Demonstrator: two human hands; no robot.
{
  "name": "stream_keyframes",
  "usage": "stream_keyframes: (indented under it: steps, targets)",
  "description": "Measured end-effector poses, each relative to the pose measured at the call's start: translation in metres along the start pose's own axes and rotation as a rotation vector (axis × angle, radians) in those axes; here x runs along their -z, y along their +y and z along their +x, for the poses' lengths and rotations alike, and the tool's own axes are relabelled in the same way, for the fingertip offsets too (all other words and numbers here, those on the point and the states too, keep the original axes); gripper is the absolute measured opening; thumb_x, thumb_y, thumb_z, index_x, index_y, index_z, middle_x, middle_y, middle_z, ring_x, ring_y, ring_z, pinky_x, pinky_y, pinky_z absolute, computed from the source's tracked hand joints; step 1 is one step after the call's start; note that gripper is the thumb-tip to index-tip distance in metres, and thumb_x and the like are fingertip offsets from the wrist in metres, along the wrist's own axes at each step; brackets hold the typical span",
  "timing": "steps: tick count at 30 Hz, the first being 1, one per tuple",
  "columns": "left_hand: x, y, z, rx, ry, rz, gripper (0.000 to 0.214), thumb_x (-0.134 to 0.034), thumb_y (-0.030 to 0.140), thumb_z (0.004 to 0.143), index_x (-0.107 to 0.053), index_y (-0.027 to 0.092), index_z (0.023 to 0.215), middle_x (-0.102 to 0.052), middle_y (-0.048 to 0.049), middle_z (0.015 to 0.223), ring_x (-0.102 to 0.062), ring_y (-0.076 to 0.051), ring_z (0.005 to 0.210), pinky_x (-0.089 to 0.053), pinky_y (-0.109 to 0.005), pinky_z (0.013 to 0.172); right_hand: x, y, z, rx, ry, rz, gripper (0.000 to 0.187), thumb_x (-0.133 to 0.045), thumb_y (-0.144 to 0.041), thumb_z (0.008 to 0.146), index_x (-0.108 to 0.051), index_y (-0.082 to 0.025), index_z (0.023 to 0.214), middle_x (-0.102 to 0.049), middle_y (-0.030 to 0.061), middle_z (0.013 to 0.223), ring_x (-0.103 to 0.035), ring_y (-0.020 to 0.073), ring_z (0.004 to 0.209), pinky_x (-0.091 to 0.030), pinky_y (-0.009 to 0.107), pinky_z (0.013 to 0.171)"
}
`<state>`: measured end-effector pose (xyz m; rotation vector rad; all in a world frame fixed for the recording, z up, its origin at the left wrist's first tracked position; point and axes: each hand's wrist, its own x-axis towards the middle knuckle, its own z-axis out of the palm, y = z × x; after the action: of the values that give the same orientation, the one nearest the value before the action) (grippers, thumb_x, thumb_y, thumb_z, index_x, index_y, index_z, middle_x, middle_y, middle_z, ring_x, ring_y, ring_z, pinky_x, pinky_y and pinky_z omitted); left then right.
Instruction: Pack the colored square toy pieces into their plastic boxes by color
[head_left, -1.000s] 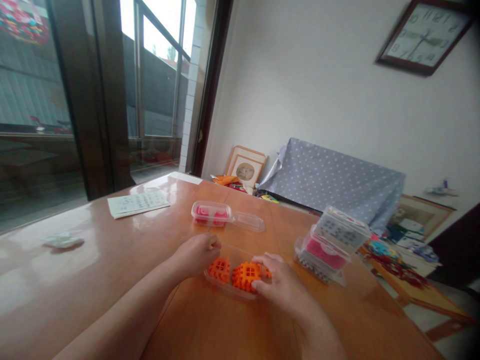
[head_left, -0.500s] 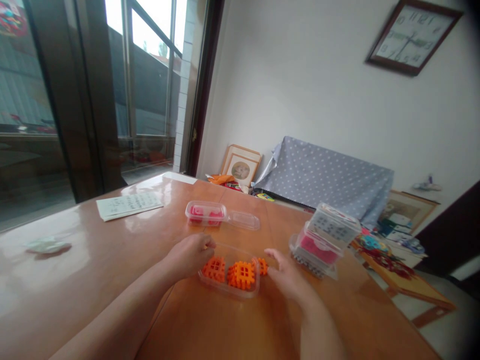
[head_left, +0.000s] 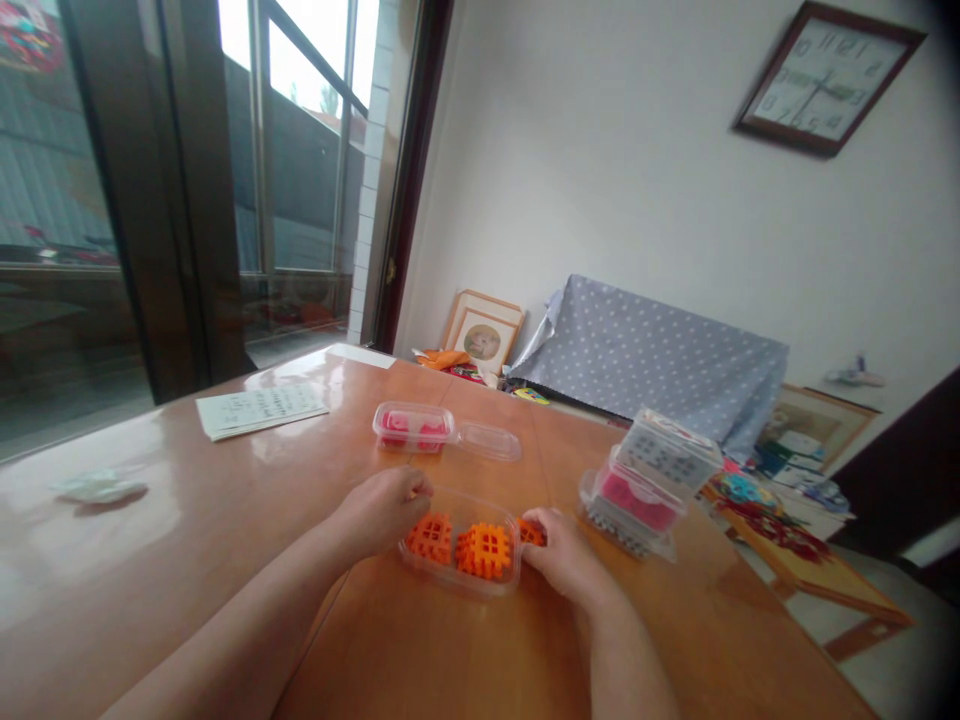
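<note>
A clear plastic box (head_left: 480,581) sits on the brown table in front of me with orange lattice blocks (head_left: 484,549) inside. My left hand (head_left: 386,508) is curled against the box's left rim, fingers closed on its edge. My right hand (head_left: 561,551) is at the box's right end, fingers closed round a small orange block (head_left: 531,531) that lies just outside the rim.
Behind stands a clear box of pink blocks (head_left: 412,427) with its lid (head_left: 487,441) open beside it. A stack of clear boxes (head_left: 649,483) is at the right. A printed sheet (head_left: 259,409) and a crumpled wrapper (head_left: 97,487) lie at the left.
My right hand came off the orange blocks in the box, opened beside it, and has now closed on the small orange block at the right rim. My left hand stayed put.
</note>
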<state>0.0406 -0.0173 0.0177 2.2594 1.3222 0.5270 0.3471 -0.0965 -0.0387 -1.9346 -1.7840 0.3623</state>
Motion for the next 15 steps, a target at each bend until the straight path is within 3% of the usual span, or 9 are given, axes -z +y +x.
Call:
stream_keyframes:
  steps: [5, 9, 15]
  targets:
    - [0.002, 0.004, -0.002, 0.011, -0.003, -0.007, 0.028, -0.049, 0.022, 0.081, -0.075, 0.020, 0.093, -0.076, -0.0058, 0.094, -0.069, -0.022, 0.085, -0.046, -0.027, 0.067, 0.008, -0.002, 0.002, -0.014, 0.140, 0.101, 0.035, -0.068, -0.035, 0.078, -0.069, -0.019, 0.108, -0.071, 0.0083, 0.105, -0.065, 0.0250, 0.098, -0.050, 0.038, 0.089]
    - [0.003, 0.004, -0.003, -0.003, 0.007, -0.014, 0.030, -0.050, 0.021, 0.081, -0.076, 0.020, 0.096, -0.077, -0.0069, 0.097, -0.069, -0.023, 0.090, -0.048, -0.028, 0.073, 0.019, -0.029, -0.002, 0.040, 0.240, 0.206, 0.038, -0.069, -0.038, 0.080, -0.068, -0.020, 0.113, -0.071, 0.0089, 0.111, -0.065, 0.0262, 0.105, -0.049, 0.040, 0.095]
    - [-0.003, -0.010, 0.002, -0.029, 0.032, -0.079, 0.031, -0.049, 0.018, 0.081, -0.075, 0.021, 0.098, -0.077, -0.0058, 0.100, -0.069, -0.023, 0.093, -0.048, -0.030, 0.079, 0.018, -0.091, -0.014, 0.214, 0.103, 0.194, 0.029, -0.069, -0.029, 0.082, -0.068, -0.025, 0.110, -0.069, 0.0044, 0.112, -0.063, 0.0225, 0.107, -0.047, 0.036, 0.096]
